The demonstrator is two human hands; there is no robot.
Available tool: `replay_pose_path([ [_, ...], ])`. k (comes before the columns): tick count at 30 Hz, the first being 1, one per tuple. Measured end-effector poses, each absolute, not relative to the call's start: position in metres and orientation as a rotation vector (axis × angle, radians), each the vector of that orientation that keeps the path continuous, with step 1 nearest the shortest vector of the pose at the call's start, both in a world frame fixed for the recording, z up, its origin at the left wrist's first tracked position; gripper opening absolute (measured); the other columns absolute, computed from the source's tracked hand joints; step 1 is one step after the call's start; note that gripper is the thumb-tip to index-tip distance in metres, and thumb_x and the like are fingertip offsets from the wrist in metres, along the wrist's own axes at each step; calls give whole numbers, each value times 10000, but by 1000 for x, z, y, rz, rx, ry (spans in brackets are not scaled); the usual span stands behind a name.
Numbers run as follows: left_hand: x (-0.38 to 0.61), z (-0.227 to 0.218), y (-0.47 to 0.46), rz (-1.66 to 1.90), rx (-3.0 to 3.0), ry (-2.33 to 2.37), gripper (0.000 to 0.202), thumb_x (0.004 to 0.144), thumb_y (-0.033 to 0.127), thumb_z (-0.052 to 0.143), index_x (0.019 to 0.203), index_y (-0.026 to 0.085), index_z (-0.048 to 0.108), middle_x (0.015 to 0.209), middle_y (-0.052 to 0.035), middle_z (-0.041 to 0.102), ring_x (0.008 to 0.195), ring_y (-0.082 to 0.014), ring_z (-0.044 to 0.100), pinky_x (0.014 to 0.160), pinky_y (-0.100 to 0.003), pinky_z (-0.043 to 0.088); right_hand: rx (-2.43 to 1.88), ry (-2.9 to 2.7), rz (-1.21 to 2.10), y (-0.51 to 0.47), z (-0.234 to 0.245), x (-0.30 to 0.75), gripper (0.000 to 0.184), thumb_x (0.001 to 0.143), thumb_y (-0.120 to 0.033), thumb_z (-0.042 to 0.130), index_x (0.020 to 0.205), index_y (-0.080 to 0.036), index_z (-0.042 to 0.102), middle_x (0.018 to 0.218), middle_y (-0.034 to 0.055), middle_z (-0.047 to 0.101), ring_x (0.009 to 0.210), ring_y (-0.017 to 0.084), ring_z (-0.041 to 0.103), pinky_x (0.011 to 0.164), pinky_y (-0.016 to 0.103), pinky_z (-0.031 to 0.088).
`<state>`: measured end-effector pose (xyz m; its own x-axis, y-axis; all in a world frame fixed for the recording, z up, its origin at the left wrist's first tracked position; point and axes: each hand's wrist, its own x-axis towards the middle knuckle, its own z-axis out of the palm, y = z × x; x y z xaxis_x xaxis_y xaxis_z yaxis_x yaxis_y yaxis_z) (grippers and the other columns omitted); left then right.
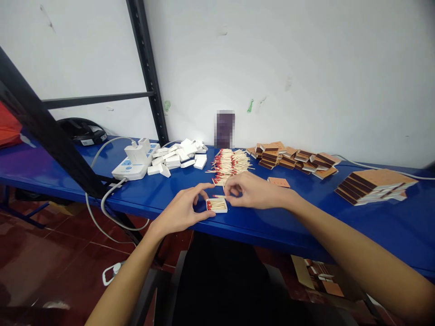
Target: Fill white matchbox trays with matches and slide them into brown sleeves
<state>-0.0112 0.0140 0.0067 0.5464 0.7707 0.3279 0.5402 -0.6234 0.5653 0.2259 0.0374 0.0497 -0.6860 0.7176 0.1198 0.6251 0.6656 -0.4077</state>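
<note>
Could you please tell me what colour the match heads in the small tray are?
The match heads are red, seen best in the head view.

Match pile [231,165] behind tray [220,211] (matches [217,205] inside); box pile [182,155] left, matchboxes [288,164] right.

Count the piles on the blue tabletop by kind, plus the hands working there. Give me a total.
Match pile: 1
White-piece pile: 1
Orange-topped box piles: 2 (jumbled heap, neat stack)
Hands: 2 (left hand, right hand)
Total: 6
</note>
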Motion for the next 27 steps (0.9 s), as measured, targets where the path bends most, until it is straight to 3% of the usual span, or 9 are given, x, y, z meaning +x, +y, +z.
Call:
replay_pose_path([
  [7,-12,8,15,752,2473,953,263,864,384,689,1079,235,709,1037,-39,676,853,-169,606,731,-270,462,-1026,-2648,520,35,46,216,106,813,-242,612,805,-187,703,661,-20,573,603,109,492,586,247,329],
  [10,-12,7,15,751,2465,952,247,867,386,687,1047,222,725,1043,-49,671,874,-174,625,740,-269,472,-1099,-2577,352,45,42,223,128,855,-216,557,838,-182,679,692,-3,599,634,124,512,606,255,337],
  [16,-13,9,13,734,2469,890,234,861,378,693,1041,234,739,1040,-53,674,919,-192,638,819,-303,497,-1197,-2675,92,59,28,235,206,915,-175,515,1041,-210,674,1023,83,650,920,209,587,741,297,386],
  [21,-14,9,13,707,2475,848,220,856,354,702,1045,245,736,1073,-50,685,975,-202,635,885,-330,488,-1155,-2721,101,58,25,234,207,976,-255,461,1018,-206,658,1042,88,622,933,210,581,744,302,401],
  [27,-14,8,13,736,2470,852,238,855,364,707,1053,233,720,1051,-37,701,952,-187,632,837,-302,484,-1189,-2530,91,61,34,217,195,957,-254,481,964,-166,656,972,94,657,881,200,583,752,304,406],
])
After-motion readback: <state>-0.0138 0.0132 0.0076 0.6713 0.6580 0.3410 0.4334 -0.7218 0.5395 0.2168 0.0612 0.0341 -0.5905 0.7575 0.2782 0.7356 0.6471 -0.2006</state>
